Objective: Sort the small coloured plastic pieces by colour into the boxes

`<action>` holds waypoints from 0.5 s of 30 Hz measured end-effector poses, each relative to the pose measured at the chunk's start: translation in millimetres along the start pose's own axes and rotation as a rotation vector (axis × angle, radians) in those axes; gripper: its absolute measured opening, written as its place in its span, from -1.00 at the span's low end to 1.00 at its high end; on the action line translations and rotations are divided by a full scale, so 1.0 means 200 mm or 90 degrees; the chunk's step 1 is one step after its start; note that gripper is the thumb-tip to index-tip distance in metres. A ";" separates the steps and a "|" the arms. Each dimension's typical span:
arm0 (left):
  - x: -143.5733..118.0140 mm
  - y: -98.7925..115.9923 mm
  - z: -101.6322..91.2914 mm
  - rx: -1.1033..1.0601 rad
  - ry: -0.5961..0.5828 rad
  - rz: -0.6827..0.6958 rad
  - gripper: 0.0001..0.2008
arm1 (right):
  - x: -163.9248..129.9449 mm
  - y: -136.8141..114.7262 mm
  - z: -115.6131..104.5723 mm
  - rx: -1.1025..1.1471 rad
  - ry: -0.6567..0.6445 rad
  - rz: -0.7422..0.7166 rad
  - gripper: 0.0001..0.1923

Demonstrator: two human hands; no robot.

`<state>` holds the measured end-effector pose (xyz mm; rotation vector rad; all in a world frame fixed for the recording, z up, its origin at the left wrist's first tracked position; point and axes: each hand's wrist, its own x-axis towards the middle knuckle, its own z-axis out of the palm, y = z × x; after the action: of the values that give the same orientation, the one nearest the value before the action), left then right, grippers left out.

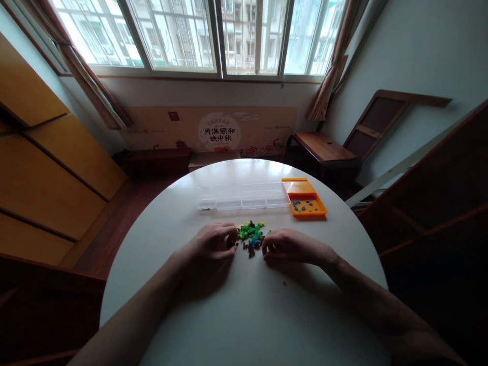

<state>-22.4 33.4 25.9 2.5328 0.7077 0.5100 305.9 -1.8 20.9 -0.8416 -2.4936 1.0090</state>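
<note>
A small pile of toy building bricks (251,234), mostly green with some blue, brown and pale yellow ones, lies on the white round table (244,315). My left hand (217,241) is at the pile's left edge, thumb and fingers curled together. Small dark pieces show close to its fingertips; whether one is pinched cannot be made out. On the pile's right edge rests my right hand (290,245), fingers bent down and drawn together at the bricks. What they hold, if anything, is hidden.
Behind the pile stands a clear plastic compartment box (241,202). To its right, an orange tray (321,210) contains several small blue bricks. One tiny yellowish piece (284,283) lies apart, nearer to me. A wooden chair (324,147) stands beyond the table.
</note>
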 end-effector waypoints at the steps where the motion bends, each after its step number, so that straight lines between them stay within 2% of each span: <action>1: 0.00 0.00 0.00 -0.002 0.003 0.003 -0.93 | 0.01 0.01 0.02 -0.018 0.027 -0.011 -0.87; 6: 0.00 0.01 -0.01 -0.004 0.007 0.008 -0.93 | 0.04 -0.01 0.05 -0.083 0.120 -0.021 -0.89; 8: 0.00 0.01 -0.01 -0.006 0.007 0.010 -0.92 | 0.03 -0.03 0.03 -0.089 0.124 -0.011 -0.90; 10: 0.00 0.02 -0.02 -0.007 0.011 0.011 -0.92 | 0.00 -0.04 -0.01 -0.060 0.087 -0.008 -0.89; 15: -0.01 0.01 -0.01 -0.001 0.010 0.005 -0.93 | -0.05 -0.02 -0.08 0.049 -0.053 0.068 -0.42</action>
<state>-23.4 31.4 29.1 2.5334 0.7038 0.5340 318.9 -1.7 34.9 -0.9358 -2.4828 1.1915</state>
